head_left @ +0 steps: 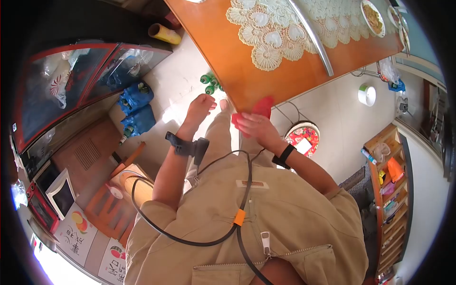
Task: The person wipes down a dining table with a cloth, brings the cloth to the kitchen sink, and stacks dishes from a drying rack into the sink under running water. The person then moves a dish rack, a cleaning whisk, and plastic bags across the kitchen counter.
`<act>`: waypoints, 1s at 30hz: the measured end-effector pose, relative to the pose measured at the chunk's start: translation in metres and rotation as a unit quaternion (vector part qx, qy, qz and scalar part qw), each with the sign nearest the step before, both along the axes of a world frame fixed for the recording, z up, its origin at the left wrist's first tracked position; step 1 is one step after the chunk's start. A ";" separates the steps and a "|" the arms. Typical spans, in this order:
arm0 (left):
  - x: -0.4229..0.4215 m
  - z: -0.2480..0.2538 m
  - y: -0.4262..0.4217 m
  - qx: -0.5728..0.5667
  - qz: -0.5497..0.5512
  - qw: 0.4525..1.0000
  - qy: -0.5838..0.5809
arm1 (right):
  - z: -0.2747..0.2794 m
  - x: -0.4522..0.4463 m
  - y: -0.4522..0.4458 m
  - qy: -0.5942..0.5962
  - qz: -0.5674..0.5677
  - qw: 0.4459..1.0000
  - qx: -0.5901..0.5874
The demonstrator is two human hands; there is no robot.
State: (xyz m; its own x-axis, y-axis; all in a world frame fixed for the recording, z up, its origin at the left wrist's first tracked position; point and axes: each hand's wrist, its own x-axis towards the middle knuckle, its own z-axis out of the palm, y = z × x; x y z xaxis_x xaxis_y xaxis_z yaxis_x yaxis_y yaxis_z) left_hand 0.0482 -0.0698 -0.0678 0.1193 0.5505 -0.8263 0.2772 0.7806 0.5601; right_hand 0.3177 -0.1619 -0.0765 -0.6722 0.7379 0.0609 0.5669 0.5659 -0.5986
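Note:
My right hand (256,127) is closed round a red cloth (263,107) at the near corner of the wooden table (259,85). Part of the cloth sticks out past the fingers along the table's edge. My left hand (199,108) hangs in the air to the left of that corner, above the floor. Its fingers are curled in, and nothing shows in them. A lace table cover (273,42) lies on the table, with a curved metal strip (311,38) across it.
Green bottles (209,83) stand on the floor by the table's corner. Blue bags (137,111) sit beside the dark cabinet (71,80). A stool with a flowered seat (308,137) stands right of my right hand. A plate of food (373,19) is at the table's far end.

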 end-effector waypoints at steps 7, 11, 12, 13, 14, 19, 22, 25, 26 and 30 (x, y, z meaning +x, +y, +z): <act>0.008 -0.020 0.025 0.015 0.114 0.990 -0.077 | 0.025 0.042 -0.062 0.172 -0.301 0.841 -0.415; 0.024 -0.024 0.069 0.085 0.155 0.982 -0.062 | 0.031 0.025 -0.042 0.322 -0.478 0.552 -0.603; 0.029 -0.023 0.064 0.085 0.151 0.983 -0.059 | 0.022 0.015 -0.039 0.356 -0.465 0.536 -0.608; 0.034 -0.021 0.053 0.048 0.150 0.986 -0.055 | 0.019 0.003 -0.035 0.361 -0.464 0.531 -0.610; 0.035 -0.017 0.042 0.010 0.149 0.988 -0.051 | 0.018 -0.009 -0.031 0.404 -0.438 0.507 -0.622; 0.049 -0.002 -0.007 -0.102 0.091 0.986 -0.098 | 0.008 -0.010 -0.018 0.514 -0.451 0.373 -0.627; 0.062 0.002 -0.024 -0.117 0.091 0.982 -0.113 | 0.009 -0.008 -0.021 0.569 -0.521 0.373 -0.515; 0.068 0.004 -0.029 -0.134 0.094 0.980 -0.116 | 0.000 -0.012 -0.022 0.543 -0.517 0.430 -0.503; 0.069 0.006 -0.029 -0.147 0.079 0.979 -0.117 | -0.002 -0.014 -0.023 0.517 -0.519 0.458 -0.504; 0.079 0.003 -0.039 -0.160 0.064 0.981 -0.092 | -0.012 -0.024 -0.033 0.501 -0.492 0.466 -0.539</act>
